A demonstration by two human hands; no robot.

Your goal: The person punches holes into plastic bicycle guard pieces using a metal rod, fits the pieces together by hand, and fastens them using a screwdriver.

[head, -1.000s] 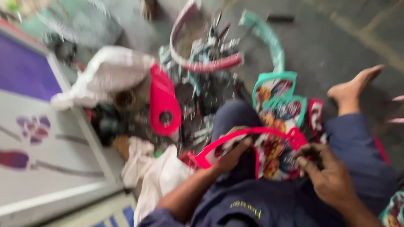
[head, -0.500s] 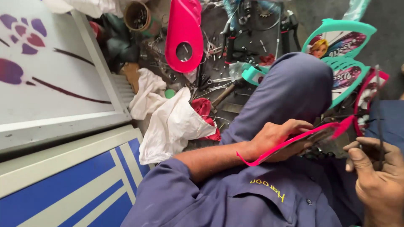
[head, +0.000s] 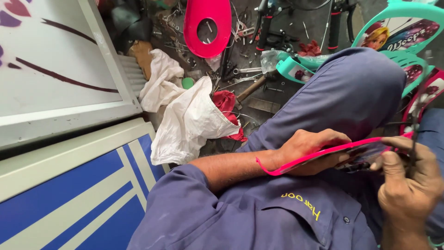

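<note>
The head camera looks down at a person in a blue work shirt who sits on the floor point(head: 296, 28) with one knee up.

The left hand point(head: 310, 148) is wrapped around a thin pink plastic frame point(head: 319, 155). Its fingers point(head: 335, 137) curl over the top edge and grasp it. The frame lies flat across the lap, just under the raised knee, and one thin pink tip sticks out past the wrist.

The right hand point(head: 407, 185) is at the other end of the same frame. Its fingers point(head: 391, 162) are bent and pinch something small and dark there. It is too blurry to tell what it is.

On the floor ahead lies a white cloth point(head: 185, 120) with a red rag point(head: 226, 104) beside it. A hammer point(head: 252, 88) lies near the rag, among small metal tools. A pink plate with a round hole point(head: 208, 23) stands farther back. Teal frames with cartoon pictures point(head: 397, 32) lean at the right, past the knee. A white and blue panel point(head: 69, 176) fills the left side.
</note>
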